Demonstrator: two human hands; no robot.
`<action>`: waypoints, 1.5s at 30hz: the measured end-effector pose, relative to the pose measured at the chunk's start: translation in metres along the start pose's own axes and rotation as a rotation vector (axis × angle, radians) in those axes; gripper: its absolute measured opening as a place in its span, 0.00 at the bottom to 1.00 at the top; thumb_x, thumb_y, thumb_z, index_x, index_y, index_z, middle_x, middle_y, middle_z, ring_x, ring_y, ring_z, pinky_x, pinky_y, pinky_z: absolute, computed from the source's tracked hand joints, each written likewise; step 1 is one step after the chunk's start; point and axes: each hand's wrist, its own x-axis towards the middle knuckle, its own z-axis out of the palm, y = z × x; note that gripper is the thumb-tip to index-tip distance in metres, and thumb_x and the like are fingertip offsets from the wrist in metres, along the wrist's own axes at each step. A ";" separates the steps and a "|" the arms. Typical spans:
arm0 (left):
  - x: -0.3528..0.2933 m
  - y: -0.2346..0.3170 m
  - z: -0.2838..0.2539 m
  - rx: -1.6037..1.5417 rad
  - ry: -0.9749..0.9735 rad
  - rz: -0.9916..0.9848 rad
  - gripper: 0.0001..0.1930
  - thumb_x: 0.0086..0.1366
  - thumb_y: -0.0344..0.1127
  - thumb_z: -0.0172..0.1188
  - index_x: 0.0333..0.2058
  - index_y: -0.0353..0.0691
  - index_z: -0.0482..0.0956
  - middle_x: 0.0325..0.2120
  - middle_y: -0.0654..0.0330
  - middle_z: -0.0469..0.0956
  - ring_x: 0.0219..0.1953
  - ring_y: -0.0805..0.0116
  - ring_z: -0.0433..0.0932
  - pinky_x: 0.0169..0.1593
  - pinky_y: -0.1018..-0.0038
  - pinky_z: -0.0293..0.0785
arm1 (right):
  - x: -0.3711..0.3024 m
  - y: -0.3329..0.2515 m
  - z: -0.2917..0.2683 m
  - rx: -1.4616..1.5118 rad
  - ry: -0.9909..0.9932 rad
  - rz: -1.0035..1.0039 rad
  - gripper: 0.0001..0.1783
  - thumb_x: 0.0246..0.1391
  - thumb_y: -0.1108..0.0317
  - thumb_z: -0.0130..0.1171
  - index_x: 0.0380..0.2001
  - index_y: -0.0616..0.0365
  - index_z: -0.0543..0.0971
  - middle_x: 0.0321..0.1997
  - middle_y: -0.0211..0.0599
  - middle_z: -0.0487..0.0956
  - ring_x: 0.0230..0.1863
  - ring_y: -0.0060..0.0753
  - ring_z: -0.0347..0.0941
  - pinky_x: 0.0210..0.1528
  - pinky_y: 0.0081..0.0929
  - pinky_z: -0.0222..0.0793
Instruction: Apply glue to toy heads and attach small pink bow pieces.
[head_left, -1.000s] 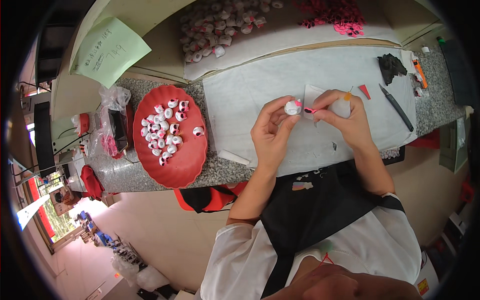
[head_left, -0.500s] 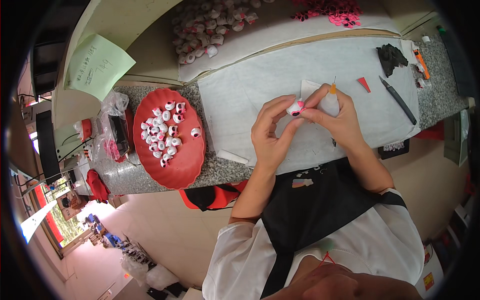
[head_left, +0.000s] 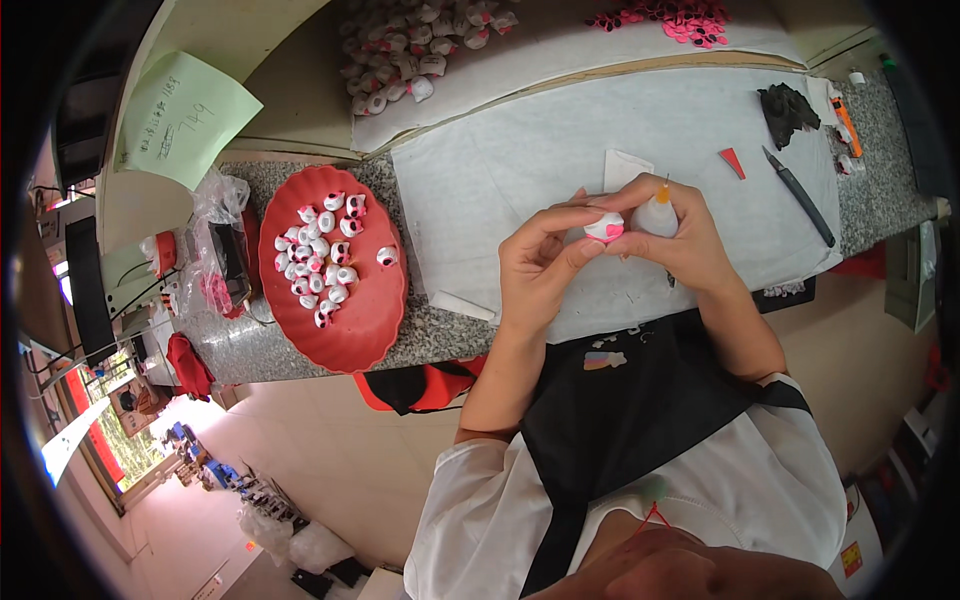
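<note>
Between both hands, over the white sheet (head_left: 480,190), is a small white figurine (head_left: 602,226) with a pink patch on its side. My left hand (head_left: 540,268) pinches it between thumb and fingers. My right hand (head_left: 695,245) touches its other side with thumb and fingertips. Also in the right hand, against the palm, is a translucent squeeze bottle (head_left: 656,217) with an orange needle tip pointing away from me. Part of the figurine is hidden behind my fingers. Just beyond my hands lies a folded white paper (head_left: 626,170).
A red scalloped tray (head_left: 365,335) with several similar figurines stands at left. On the back shelf are a heap of white pieces (head_left: 400,50) and pink pieces (head_left: 690,25). At right lie a craft knife (head_left: 800,197), a red cone (head_left: 733,163) and a crumpled black cloth (head_left: 787,112).
The figurine has been turned in my fingers: its dark patch faced me before, and now a pink patch shows. More of the bottle is visible. The whole view has shifted slightly.
</note>
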 end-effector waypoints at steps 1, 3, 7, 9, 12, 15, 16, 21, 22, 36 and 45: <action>0.000 0.000 0.000 0.000 0.003 -0.001 0.11 0.47 0.21 0.54 0.33 0.33 0.70 0.31 0.56 0.72 0.40 0.67 0.69 0.55 0.66 0.47 | -0.001 0.003 0.000 -0.019 -0.006 -0.036 0.14 0.34 0.76 0.58 0.29 0.66 0.71 0.26 0.36 0.71 0.23 0.21 0.66 0.22 0.16 0.63; 0.000 0.001 0.000 0.111 -0.026 0.049 0.10 0.47 0.22 0.54 0.31 0.32 0.71 0.32 0.56 0.72 0.39 0.67 0.69 0.55 0.66 0.48 | -0.004 0.004 0.002 0.022 0.010 -0.027 0.14 0.34 0.76 0.58 0.29 0.66 0.71 0.28 0.37 0.71 0.23 0.22 0.66 0.22 0.17 0.64; 0.000 0.001 0.001 0.087 -0.007 0.033 0.10 0.47 0.23 0.55 0.31 0.32 0.71 0.32 0.55 0.72 0.39 0.68 0.69 0.54 0.65 0.49 | -0.004 0.003 0.000 0.031 0.029 0.033 0.14 0.33 0.76 0.59 0.29 0.67 0.71 0.30 0.40 0.72 0.23 0.23 0.66 0.22 0.17 0.64; -0.001 0.005 0.004 0.052 0.052 -0.110 0.11 0.47 0.23 0.54 0.33 0.32 0.71 0.32 0.55 0.72 0.39 0.68 0.69 0.54 0.65 0.50 | -0.004 0.001 0.001 0.060 0.040 0.045 0.14 0.34 0.76 0.59 0.29 0.67 0.71 0.30 0.39 0.72 0.23 0.23 0.66 0.22 0.17 0.64; 0.001 0.004 0.007 0.156 0.052 -0.064 0.11 0.48 0.22 0.53 0.33 0.32 0.71 0.32 0.55 0.72 0.39 0.69 0.69 0.54 0.64 0.50 | -0.003 0.000 -0.001 0.094 0.053 0.053 0.13 0.34 0.77 0.58 0.29 0.67 0.71 0.28 0.38 0.71 0.22 0.23 0.66 0.21 0.17 0.64; 0.003 0.003 0.011 0.197 0.074 -0.009 0.11 0.48 0.22 0.53 0.34 0.32 0.70 0.32 0.56 0.72 0.39 0.69 0.69 0.54 0.64 0.50 | -0.002 -0.001 -0.003 0.105 0.048 0.054 0.13 0.34 0.78 0.56 0.29 0.67 0.71 0.27 0.37 0.71 0.23 0.22 0.66 0.21 0.17 0.64; 0.002 0.002 0.010 0.199 0.076 -0.008 0.11 0.48 0.22 0.53 0.34 0.32 0.70 0.32 0.56 0.72 0.39 0.69 0.69 0.54 0.64 0.50 | -0.002 -0.001 -0.003 0.115 0.042 0.061 0.13 0.34 0.79 0.55 0.30 0.67 0.71 0.27 0.36 0.71 0.23 0.22 0.66 0.22 0.17 0.64; 0.000 0.004 0.003 0.233 0.032 0.047 0.12 0.48 0.22 0.53 0.35 0.33 0.70 0.33 0.57 0.71 0.39 0.69 0.69 0.53 0.66 0.50 | -0.001 0.004 0.000 0.095 0.030 0.033 0.13 0.35 0.79 0.54 0.30 0.66 0.71 0.24 0.35 0.70 0.21 0.21 0.66 0.23 0.16 0.63; 0.002 0.004 0.003 0.181 0.001 0.041 0.12 0.48 0.22 0.53 0.35 0.34 0.70 0.33 0.58 0.71 0.37 0.70 0.69 0.53 0.67 0.51 | -0.002 0.006 0.000 0.076 0.065 0.043 0.13 0.36 0.79 0.54 0.31 0.64 0.71 0.21 0.33 0.70 0.20 0.20 0.66 0.23 0.15 0.62; -0.006 0.042 -0.008 0.895 0.361 0.405 0.11 0.46 0.24 0.53 0.32 0.37 0.72 0.30 0.56 0.68 0.34 0.64 0.66 0.38 0.73 0.61 | 0.003 -0.006 0.018 0.108 0.146 0.069 0.18 0.38 0.76 0.50 0.38 0.66 0.67 0.23 0.36 0.70 0.17 0.20 0.62 0.19 0.14 0.60; 0.066 0.065 -0.024 1.415 0.306 0.582 0.12 0.46 0.25 0.53 0.33 0.40 0.71 0.32 0.55 0.70 0.39 0.58 0.65 0.44 0.69 0.58 | -0.002 -0.005 -0.014 0.083 0.289 0.029 0.25 0.37 0.76 0.48 0.44 0.63 0.60 0.26 0.35 0.67 0.16 0.15 0.58 0.15 0.09 0.54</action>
